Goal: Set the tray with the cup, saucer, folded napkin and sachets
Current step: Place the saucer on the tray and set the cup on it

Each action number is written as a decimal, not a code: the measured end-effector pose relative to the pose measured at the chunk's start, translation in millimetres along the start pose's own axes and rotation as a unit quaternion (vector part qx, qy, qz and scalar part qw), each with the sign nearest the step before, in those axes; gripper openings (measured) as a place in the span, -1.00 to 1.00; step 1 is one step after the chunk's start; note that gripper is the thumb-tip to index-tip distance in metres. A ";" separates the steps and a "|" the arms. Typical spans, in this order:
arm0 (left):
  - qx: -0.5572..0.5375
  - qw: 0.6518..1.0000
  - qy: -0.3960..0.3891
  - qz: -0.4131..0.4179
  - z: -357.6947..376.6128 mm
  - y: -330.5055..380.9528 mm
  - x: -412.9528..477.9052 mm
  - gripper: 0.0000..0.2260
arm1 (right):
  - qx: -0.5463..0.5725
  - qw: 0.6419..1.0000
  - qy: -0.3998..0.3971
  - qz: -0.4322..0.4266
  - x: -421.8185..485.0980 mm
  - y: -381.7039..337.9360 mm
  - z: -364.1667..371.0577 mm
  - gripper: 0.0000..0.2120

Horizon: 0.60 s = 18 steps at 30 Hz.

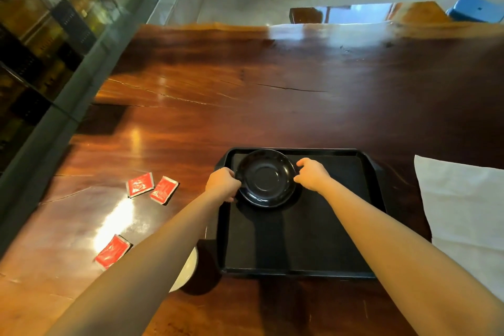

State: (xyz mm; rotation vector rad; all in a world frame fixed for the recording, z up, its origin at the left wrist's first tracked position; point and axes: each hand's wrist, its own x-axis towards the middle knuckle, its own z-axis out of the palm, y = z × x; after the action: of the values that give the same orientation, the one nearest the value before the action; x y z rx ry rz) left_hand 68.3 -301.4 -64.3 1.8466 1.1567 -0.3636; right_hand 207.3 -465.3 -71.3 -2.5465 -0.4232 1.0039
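Note:
A black saucer (266, 177) sits in the far left part of the black tray (327, 226). My left hand (222, 184) grips the saucer's left rim. My right hand (312, 174) touches its right rim with thumb and fingers apart around the edge. Three red sachets lie on the table left of the tray: two side by side (139, 184) (164, 190) and one nearer to me (112, 251). A white napkin (463, 204) lies flat to the right of the tray. A white cup (188, 267) is mostly hidden under my left forearm.
The wooden table (245, 90) stretches far ahead. A glass display case (54, 22) runs along the left edge. A blue stool (477, 9) and a wooden bench (341, 13) stand beyond the far edge.

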 end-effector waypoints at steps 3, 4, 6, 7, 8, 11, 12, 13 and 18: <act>0.056 0.997 -0.027 0.033 -19.1 8.8 -13.2 -0.67 | -0.080 0.996 -0.023 -0.033 -11.3 -15.0 -14.9 -0.46; 0.065 0.996 -0.032 0.042 -25.8 10.3 -16.4 -0.67 | -0.110 0.992 -0.030 -0.049 -14.8 -21.8 -19.9 -0.48; 0.084 0.994 -0.033 0.061 -40.4 12.0 -24.5 -0.67 | -0.168 0.982 -0.045 -0.078 -22.6 -36.7 -28.3 -0.50; 0.098 0.992 -0.030 0.070 -48.5 11.8 -30.1 -0.67 | -0.192 0.976 -0.053 -0.092 -26.8 -44.8 -30.9 -0.49; 0.109 0.991 -0.025 0.079 -56.6 9.7 -34.8 -0.67 | -0.211 0.969 -0.060 -0.109 -30.5 -53.1 -32.4 -0.46; 0.132 0.987 -0.011 0.090 -79.9 -1.4 -51.3 -0.66 | -0.245 0.953 -0.089 -0.153 -42.5 -78.1 -29.8 -0.38; 0.141 0.986 -0.005 0.092 -87.4 -6.7 -57.3 -0.66 | -0.257 0.946 -0.099 -0.170 -46.7 -86.3 -26.8 -0.36; 0.149 0.984 0.002 0.093 -95.3 -12.6 -64.5 -0.66 | -0.273 0.938 -0.107 -0.187 -51.1 -94.5 -22.6 -0.34; 0.181 0.981 0.040 0.064 -132.6 -58.1 -98.7 -0.66 | -0.347 0.888 -0.141 -0.266 -73.3 -129.5 13.5 -0.32</act>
State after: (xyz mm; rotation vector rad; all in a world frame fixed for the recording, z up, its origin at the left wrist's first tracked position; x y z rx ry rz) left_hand -57.9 -240.9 41.2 2.2593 1.0683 -0.4535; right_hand 128.3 -377.0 19.8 -2.5630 -1.7288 1.1316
